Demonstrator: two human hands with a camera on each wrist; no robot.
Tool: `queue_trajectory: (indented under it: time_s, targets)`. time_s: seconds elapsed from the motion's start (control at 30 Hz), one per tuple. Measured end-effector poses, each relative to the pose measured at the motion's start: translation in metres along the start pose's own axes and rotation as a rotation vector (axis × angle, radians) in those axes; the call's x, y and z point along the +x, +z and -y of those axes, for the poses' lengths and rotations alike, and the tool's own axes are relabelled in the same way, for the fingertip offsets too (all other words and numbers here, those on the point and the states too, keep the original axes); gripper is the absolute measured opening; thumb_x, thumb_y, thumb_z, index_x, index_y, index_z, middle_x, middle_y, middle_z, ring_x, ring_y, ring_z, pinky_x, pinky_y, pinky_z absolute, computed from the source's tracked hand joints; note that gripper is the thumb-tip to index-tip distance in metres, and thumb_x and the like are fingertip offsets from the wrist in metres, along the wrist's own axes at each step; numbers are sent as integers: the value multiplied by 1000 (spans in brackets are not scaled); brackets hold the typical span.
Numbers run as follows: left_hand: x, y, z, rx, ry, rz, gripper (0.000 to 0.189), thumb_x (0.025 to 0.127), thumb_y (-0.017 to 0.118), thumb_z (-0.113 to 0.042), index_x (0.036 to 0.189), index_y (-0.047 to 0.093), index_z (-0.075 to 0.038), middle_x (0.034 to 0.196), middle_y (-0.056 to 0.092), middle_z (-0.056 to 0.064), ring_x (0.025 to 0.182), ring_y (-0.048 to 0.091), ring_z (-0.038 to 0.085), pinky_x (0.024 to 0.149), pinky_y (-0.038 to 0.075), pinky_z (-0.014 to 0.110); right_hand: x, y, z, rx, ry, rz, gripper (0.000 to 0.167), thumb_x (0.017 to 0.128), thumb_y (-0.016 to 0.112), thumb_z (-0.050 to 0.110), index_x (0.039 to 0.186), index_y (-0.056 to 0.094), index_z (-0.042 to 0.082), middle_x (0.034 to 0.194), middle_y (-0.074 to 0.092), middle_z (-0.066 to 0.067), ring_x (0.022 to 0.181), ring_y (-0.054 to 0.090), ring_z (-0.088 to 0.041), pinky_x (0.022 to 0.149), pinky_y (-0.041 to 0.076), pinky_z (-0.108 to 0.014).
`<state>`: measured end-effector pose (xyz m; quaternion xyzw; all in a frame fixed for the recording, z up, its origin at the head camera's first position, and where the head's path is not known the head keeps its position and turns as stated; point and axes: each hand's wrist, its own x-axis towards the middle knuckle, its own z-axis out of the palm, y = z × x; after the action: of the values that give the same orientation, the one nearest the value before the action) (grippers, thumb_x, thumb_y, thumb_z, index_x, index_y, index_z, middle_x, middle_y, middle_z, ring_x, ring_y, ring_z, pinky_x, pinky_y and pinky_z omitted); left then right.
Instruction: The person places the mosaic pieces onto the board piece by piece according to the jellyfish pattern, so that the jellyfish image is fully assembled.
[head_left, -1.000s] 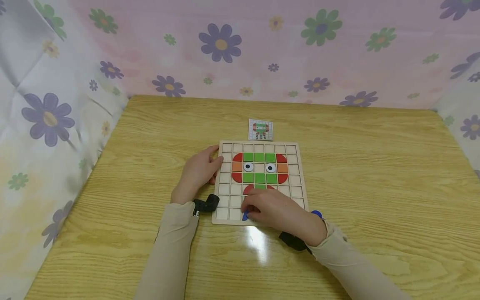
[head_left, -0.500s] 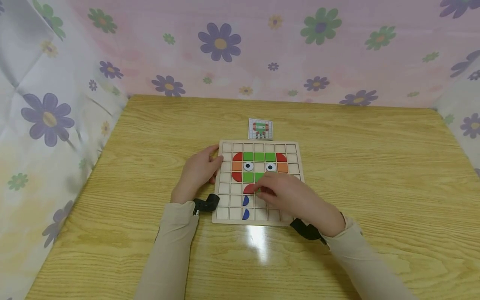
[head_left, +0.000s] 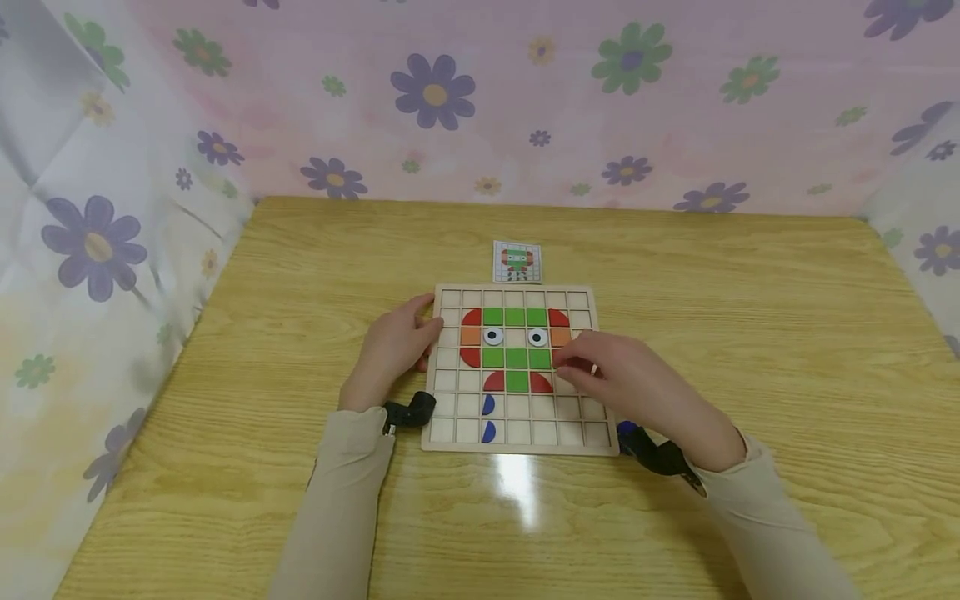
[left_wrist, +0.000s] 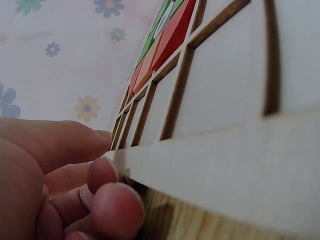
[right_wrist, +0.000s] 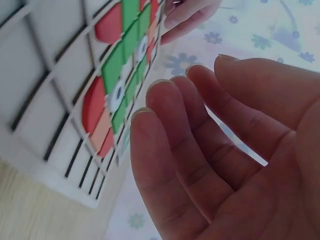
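Note:
A wooden grid board (head_left: 446, 429) lies on the table, filled partly with red, orange and green pieces and two eye pieces. Two blue half-circle pieces (head_left: 489, 432) sit one above the other in its lower rows. My left hand (head_left: 393, 346) holds the board's left edge; in the left wrist view one digit rests on the rim and the other fingers curl lower at its side. Over the board's right part hovers my right hand (head_left: 630, 375), fingers loosely bent; the right wrist view shows nothing in it. It partly hides the lower right red piece.
Behind the board lies a small pattern card (head_left: 517, 262) with a similar coloured figure. A blue shape (head_left: 627, 428) shows beside the board's lower right corner, partly covered by the black wrist camera. Flowered cloth (head_left: 435, 92) hangs behind the table.
My right hand has moved from the lower left cells up and right across the board. Two blue half-circles and the red pieces above them have come into sight. The left hand stays put.

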<state>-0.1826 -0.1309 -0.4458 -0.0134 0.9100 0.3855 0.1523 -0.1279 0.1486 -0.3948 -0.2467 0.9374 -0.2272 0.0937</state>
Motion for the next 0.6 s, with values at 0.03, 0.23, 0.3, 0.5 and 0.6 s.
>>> queue_trajectory:
  time_s: [0.03, 0.23, 0.3, 0.5, 0.6]
  targets:
    - [0, 0, 0, 4, 2, 0, 51, 91, 48, -34, 138, 33, -22, 62, 56, 4, 45, 55, 19, 46, 40, 30, -2, 0, -2, 0, 6, 2, 13, 86, 60, 24, 95, 66, 17, 82, 57, 10, 70, 48, -8, 64, 42, -28]
    - [1, 1, 2, 24, 26, -4, 51, 91, 48, -33, 138, 33, -20, 61, 56, 4, 44, 55, 18, 46, 40, 30, -11, 0, -11, -7, 38, 2, 14, 86, 59, 24, 97, 66, 17, 81, 56, 10, 70, 49, -8, 64, 43, -28]
    - [1, 1, 2, 27, 26, -3, 51, 91, 48, -33, 138, 33, -20, 61, 56, 4, 44, 55, 18, 46, 41, 30, -15, 0, -15, -12, 51, 2, 17, 86, 59, 25, 100, 65, 17, 81, 56, 10, 70, 50, -8, 64, 43, -28]
    - [2, 2, 2, 31, 29, -10, 52, 90, 49, -31, 138, 33, -20, 59, 56, 3, 44, 55, 18, 47, 40, 31, -25, 0, -28, -4, 95, 4, 27, 86, 59, 26, 111, 59, 15, 81, 57, 8, 71, 52, -8, 64, 44, -29]
    - [2, 2, 2, 33, 26, -9, 52, 90, 49, -30, 138, 33, -20, 59, 56, 3, 44, 55, 18, 48, 40, 31, -30, 1, -36, -10, 88, 2, 26, 87, 58, 26, 110, 59, 14, 81, 57, 9, 71, 52, -7, 64, 44, -29]
